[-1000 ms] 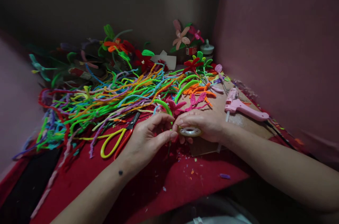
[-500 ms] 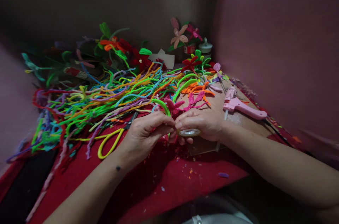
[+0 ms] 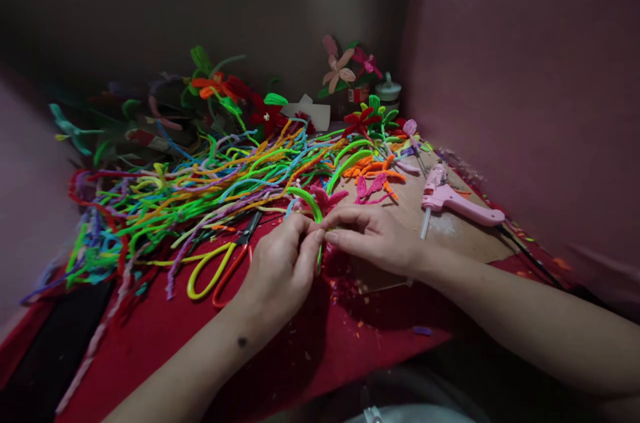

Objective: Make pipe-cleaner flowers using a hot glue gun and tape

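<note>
My left hand and my right hand meet fingertip to fingertip over the red cloth. Both pinch a green pipe cleaner stem that arcs up to a pink pipe cleaner flower. The tape roll seen earlier under my right hand is hidden now. A big heap of coloured pipe cleaners lies just beyond my hands.
Scissors with yellow and red handles lie left of my left hand. A pink glue gun rests on brown cardboard at the right. Finished pipe cleaner flowers and a small jar stand at the back by the wall.
My right hand turned over and moved left, covering the tape roll. My left hand closed in, so both sets of fingertips now pinch the stem together.
</note>
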A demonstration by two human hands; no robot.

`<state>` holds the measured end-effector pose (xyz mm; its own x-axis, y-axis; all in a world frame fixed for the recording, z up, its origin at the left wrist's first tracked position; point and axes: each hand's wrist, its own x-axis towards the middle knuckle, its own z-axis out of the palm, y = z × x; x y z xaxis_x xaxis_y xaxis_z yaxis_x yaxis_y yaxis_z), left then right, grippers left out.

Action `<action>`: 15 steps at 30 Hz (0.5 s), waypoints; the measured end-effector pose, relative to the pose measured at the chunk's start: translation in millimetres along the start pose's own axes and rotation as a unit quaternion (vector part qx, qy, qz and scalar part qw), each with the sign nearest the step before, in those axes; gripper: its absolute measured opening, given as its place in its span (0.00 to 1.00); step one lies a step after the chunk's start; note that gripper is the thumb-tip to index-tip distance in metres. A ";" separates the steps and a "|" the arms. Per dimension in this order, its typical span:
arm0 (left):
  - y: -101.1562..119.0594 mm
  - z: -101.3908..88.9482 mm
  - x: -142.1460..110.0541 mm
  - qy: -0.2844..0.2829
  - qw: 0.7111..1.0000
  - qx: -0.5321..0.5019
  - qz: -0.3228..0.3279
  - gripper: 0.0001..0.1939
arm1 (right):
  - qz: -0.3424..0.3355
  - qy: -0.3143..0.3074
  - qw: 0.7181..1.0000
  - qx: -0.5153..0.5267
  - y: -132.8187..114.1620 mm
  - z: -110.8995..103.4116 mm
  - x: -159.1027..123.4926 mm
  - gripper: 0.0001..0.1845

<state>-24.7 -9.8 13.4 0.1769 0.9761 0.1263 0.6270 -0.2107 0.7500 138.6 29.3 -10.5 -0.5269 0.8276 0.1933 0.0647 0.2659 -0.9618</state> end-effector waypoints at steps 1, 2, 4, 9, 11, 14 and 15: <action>2.6 0.1 -0.5 -0.024 0.994 -0.080 -0.063 0.09 | -0.065 0.035 0.996 -0.053 -1.0 1.8 -1.6 0.10; 4.6 0.1 -0.6 -0.056 0.976 -0.171 -0.125 0.10 | -0.133 0.067 0.984 -0.101 -1.5 3.4 -3.1 0.08; 6.3 0.1 -0.2 -0.134 0.901 -0.346 -0.224 0.10 | -0.245 0.107 0.948 -0.171 -1.5 5.6 -5.9 0.08; 3.9 4.6 2.6 -0.251 0.746 -0.541 -0.297 0.05 | -0.356 0.103 0.903 -0.216 -1.7 4.7 -12.1 0.13; 4.5 6.6 3.2 -0.263 0.741 -0.547 -0.289 0.04 | -0.356 0.100 0.903 -0.220 -4.5 2.4 -14.1 0.12; 7.3 4.9 4.6 -0.236 0.780 -0.517 -0.260 0.06 | -0.349 0.123 0.898 -0.239 -11.5 -3.9 -15.4 0.11; 7.7 2.9 5.5 -0.223 0.793 -0.506 -0.255 0.07 | -0.351 0.133 0.894 -0.246 -14.1 -7.0 -15.6 0.11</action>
<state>-16.6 -6.2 18.0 0.4885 0.7565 -0.4348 -0.1857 0.5770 0.7954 151.8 16.1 1.4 -0.3676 0.4429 0.8177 0.1967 0.8964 -0.3971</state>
